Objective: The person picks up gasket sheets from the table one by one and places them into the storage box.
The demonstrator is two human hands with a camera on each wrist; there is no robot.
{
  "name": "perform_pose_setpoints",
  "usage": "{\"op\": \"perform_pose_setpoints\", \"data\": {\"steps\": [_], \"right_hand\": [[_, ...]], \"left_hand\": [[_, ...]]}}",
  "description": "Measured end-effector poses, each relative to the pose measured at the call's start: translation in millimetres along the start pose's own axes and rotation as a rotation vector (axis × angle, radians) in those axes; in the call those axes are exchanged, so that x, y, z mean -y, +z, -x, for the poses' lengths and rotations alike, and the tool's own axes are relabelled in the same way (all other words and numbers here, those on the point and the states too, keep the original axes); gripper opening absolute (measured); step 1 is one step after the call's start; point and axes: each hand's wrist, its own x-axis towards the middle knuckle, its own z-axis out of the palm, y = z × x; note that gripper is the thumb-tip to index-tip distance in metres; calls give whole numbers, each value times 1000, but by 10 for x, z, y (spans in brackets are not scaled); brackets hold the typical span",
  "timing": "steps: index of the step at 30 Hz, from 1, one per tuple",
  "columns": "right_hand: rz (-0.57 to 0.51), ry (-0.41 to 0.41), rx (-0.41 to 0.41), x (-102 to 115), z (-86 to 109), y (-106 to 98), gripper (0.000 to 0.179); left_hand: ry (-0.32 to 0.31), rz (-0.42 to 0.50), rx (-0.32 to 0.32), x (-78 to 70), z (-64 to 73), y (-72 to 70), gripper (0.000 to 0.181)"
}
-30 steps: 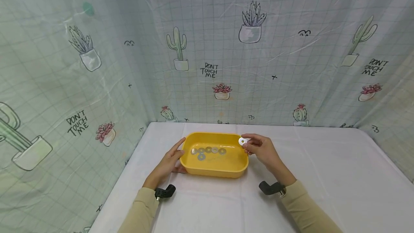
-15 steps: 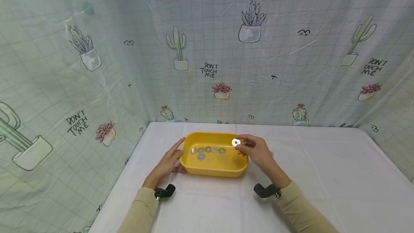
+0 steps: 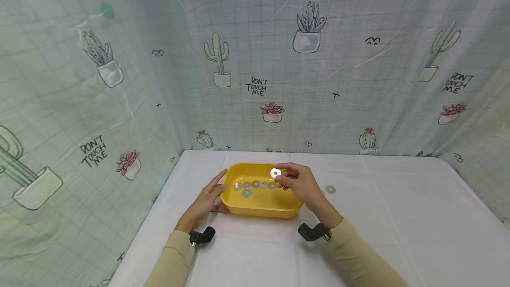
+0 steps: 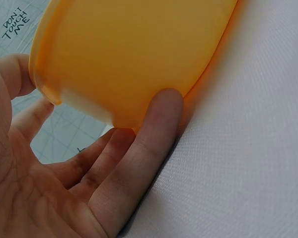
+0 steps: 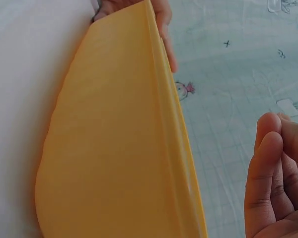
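Note:
A shallow yellow plastic basin (image 3: 279, 200) holds several flat metal washers, most of them in a row with one lying just in front. My left hand (image 3: 203, 200) grips the basin's left end; in the left wrist view its thumb is at the rim and its fingers (image 4: 161, 114) lie along the outer wall. Above the basin's right half, my right hand (image 3: 299, 184) pinches one washer (image 3: 272, 173) between thumb and fingertips, its face turned toward the head camera. From the right wrist, the fingers (image 5: 265, 168) show beyond the basin's rim, with the washer hidden.
On the white tablecloth (image 3: 378, 216), a grey washer (image 3: 327, 189) lies right of the basin, and part of another shows beside my right wrist. A cactus-print curtain (image 3: 239, 114) hangs behind and to the left. Black wrist devices (image 3: 204, 235) sit on both forearms.
My right hand has moved left from the basin's right rim to over its inside, carrying the pinched washer. Washers on the table to the right have come into view. The left hand keeps its place.

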Motion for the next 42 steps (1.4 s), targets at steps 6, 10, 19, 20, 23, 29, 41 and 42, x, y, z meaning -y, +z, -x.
{"op": "perform_pose_setpoints", "data": {"steps": [6,10,19,20,23,29,41,42], "right_hand": [[-13,20,-13,18,-42,169,35],[-29,40,-19,28,-92,277,36],[-16,114,-38,-29,-185,476,32],[-6,124,-39,-39,-194,489,31],[21,163,-35,-72,-219,517,29],[98,232,-21,-124,-278,539,27],[293,213,55,-194,-316,585,16],[306,208,56,-198,-317,591,15]], "left_hand": [[-6,7,2,-13,5,13,52],[-4,14,8,-10,5,12,52],[-9,9,5,-13,6,8,51],[-8,9,6,-13,5,8,51],[-8,9,7,-13,5,7,51],[-9,17,16,-8,7,-1,51],[-6,13,23,-12,4,-1,52],[-7,11,23,-10,4,-1,52]]}}
